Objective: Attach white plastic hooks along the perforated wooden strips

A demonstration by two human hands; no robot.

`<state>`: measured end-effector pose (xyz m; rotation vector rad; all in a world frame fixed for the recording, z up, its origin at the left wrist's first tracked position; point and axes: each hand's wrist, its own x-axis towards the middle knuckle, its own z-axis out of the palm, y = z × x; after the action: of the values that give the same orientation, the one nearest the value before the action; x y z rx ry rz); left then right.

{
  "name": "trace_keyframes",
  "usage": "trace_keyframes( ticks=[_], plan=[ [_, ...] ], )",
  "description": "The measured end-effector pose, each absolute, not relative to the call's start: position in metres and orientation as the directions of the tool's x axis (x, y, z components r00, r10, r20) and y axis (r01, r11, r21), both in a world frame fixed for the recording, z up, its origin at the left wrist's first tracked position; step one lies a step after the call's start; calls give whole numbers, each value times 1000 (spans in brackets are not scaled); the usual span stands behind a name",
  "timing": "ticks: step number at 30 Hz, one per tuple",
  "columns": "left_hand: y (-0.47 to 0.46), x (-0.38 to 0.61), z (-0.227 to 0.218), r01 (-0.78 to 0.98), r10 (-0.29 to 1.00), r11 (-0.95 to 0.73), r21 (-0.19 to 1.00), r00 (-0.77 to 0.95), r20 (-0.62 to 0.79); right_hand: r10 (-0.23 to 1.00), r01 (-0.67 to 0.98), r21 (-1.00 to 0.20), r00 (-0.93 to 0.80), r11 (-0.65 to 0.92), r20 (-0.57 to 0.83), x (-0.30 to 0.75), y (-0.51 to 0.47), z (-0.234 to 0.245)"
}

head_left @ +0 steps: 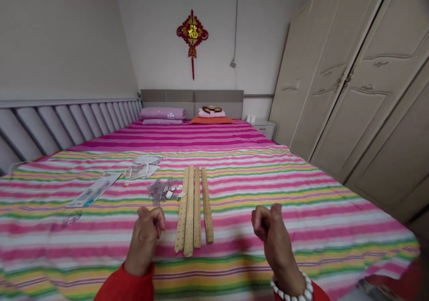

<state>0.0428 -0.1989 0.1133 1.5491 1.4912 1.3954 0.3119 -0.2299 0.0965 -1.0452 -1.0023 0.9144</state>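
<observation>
My left hand (145, 234) is closed in a loose fist, thumb up, above the bed and just left of several wooden strips. Nothing shows in its curled fingers. To the right of the strips, my right hand (273, 238) makes the same fist, also with nothing visible in it. The wooden strips (189, 216) are long, pale and dotted with holes, lying lengthwise side by side; the rightmost strip (207, 207) lies slightly apart. Beside their left edge is a clear plastic bag (157, 191) with small white pieces (169, 194). Neither hand touches any of these.
Left of the bag lie a flat clear package (95, 190), white papers or packets (144, 166) and a small thin item (71, 219). All rest on the striped bedsheet (248, 180). A slatted rail (60, 122) borders the left; a wardrobe (335, 82) stands right.
</observation>
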Motion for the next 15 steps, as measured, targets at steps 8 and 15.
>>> trace_keyframes(
  ticks=[8,15],
  plan=[
    [-175,31,46,395,974,-32,918,-194,117,942,-51,-996,325,-66,-79,310,-208,46],
    [-174,25,31,391,973,25,920,-219,67,944,-38,-994,313,-98,-105,304,-206,29]
  ],
)
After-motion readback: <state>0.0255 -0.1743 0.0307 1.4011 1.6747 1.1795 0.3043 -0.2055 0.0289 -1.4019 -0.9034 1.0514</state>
